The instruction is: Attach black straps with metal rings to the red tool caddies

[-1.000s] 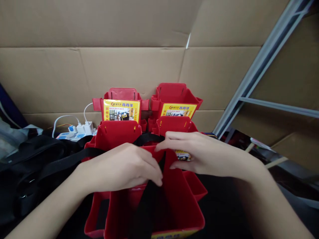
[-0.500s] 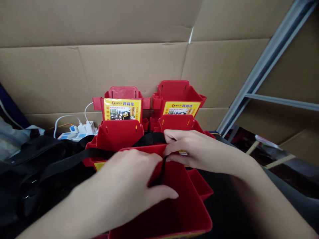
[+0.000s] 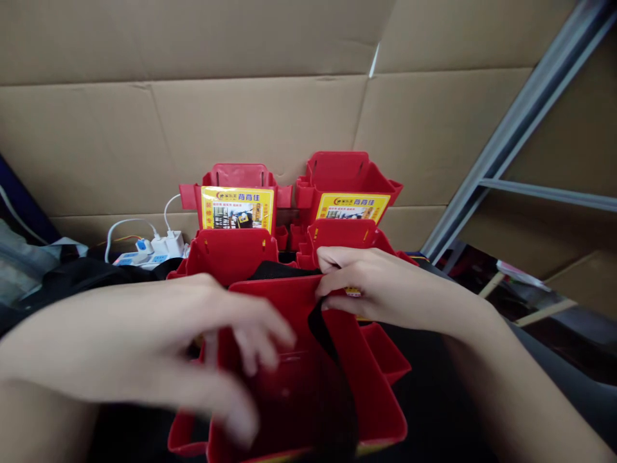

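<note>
A red plastic bin stands nearest to me, in front of several more red bins. A black strap runs over its far rim and down inside it. My right hand pinches the strap at that rim, fingers closed on it. My left hand hovers over the bin's left side, smeared by motion, with its fingers spread and nothing visible in them. Two bins at the back, the left one and the right one, carry yellow labels.
Brown cardboard sheets form the wall behind the bins. A white power strip with plugs and cables lies at the left, beside a black bag. A grey metal shelf frame rises on the right.
My left hand has let go of the strap and swung left and toward me, fingers now spread. My right hand has kept its pinch at the rim. The strap now hangs inside the bin.
</note>
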Demonstrator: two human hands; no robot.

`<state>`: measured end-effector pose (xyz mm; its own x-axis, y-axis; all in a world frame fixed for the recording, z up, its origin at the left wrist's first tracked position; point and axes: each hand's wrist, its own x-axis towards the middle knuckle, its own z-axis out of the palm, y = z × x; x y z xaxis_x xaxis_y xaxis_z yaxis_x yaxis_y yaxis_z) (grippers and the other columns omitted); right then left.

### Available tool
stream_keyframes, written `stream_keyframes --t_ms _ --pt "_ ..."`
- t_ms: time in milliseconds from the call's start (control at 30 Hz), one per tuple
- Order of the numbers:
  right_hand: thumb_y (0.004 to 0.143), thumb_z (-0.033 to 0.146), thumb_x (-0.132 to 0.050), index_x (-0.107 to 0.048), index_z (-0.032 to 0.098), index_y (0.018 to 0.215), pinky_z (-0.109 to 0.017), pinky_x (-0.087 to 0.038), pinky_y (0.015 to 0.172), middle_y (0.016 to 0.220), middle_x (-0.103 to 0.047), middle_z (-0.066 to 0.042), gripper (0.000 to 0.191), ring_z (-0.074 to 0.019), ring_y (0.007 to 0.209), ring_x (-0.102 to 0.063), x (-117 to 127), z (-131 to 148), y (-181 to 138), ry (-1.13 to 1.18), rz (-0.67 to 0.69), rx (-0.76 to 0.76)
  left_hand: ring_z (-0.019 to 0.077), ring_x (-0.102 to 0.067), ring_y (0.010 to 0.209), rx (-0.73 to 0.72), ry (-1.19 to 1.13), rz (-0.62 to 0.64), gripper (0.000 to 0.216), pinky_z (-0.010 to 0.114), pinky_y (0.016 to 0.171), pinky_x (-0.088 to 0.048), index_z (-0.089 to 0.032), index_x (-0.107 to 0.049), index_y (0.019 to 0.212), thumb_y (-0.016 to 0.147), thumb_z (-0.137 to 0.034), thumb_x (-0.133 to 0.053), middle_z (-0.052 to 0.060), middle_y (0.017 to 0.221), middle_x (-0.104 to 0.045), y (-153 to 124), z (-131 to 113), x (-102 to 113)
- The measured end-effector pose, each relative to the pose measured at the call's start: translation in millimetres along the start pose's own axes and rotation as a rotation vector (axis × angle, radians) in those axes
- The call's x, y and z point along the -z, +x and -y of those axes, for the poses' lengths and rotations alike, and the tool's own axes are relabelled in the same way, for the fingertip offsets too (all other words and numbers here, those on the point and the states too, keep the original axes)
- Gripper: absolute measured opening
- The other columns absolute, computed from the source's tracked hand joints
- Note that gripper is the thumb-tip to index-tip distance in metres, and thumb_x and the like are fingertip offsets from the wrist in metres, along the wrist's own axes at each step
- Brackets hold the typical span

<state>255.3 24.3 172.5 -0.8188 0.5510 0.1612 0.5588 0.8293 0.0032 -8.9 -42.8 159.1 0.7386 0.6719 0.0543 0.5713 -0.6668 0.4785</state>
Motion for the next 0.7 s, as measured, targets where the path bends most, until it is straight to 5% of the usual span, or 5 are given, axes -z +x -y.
stream_keyframes --t_ms 100,200,300,533,700 --pt "0.08 0.016 -0.054 -0.065 0.019 0.075 -0.021 -0.031 0.054 0.074 -0.043 0.001 0.012 -0.0084 0.061 -0.042 0.1 2.5 0.6 -0.004 -0.004 -0.018 0.0133 -0.063 0.084 0.012 -0.037 -0.043 0.04 0.023 0.073 -0.047 -0.038 -0.04 0.13 0.09 -0.04 -0.039 -0.002 0.102 -0.066 43.4 -21.8 5.4" --pt "0.08 0.016 -0.055 -0.065 0.02 0.076 -0.021 -0.031 0.053 0.074 -0.044 0.001 0.011 -0.0084 0.061 -0.043 0.6 2.7 1.2 -0.005 -0.004 -0.021 0.0182 -0.063 0.082 -0.022 0.003 -0.009 0.037 0.029 0.073 -0.047 -0.03 -0.05 0.12 0.088 -0.045 -0.04 0.003 0.099 -0.066 60.9 -25.6 -19.5" --pt "0.079 0.019 -0.057 -0.066 0.021 0.078 -0.021 -0.032 0.053 0.075 -0.046 0.001 0.009 -0.0087 0.062 -0.044 1.7 2.5 1.2 -0.024 -0.004 -0.032 0.0174 -0.061 0.08 -0.037 0.024 0.044 0.021 0.025 0.069 -0.045 -0.024 -0.06 0.097 0.084 -0.038 -0.051 0.002 0.092 -0.066 57.0 -22.2 -31.7" --pt "0.079 0.023 -0.06 -0.069 0.027 0.077 -0.024 -0.037 0.064 0.079 -0.056 -0.001 0.011 -0.0138 0.079 -0.053 -1.2 22.1 -0.8 -0.027 -0.024 0.046 0.0098 -0.049 0.048 -0.161 0.152 0.301 0.011 0.022 0.039 -0.028 -0.025 -0.058 0.075 0.077 -0.015 -0.054 -0.004 0.059 -0.06 24.0 -27.9 -10.3" --pt "0.078 0.015 -0.056 -0.067 0.026 0.078 -0.024 -0.035 0.058 0.082 -0.053 -0.001 0.015 -0.0136 0.075 -0.052 -4.6 23.3 -2.0 -0.079 -0.061 -0.02 0.011 -0.055 0.057 -0.124 0.132 0.297 0.02 0.021 0.042 -0.033 -0.029 -0.057 0.086 0.07 -0.017 -0.06 -0.005 0.073 -0.064 23.5 -26.0 -10.5"
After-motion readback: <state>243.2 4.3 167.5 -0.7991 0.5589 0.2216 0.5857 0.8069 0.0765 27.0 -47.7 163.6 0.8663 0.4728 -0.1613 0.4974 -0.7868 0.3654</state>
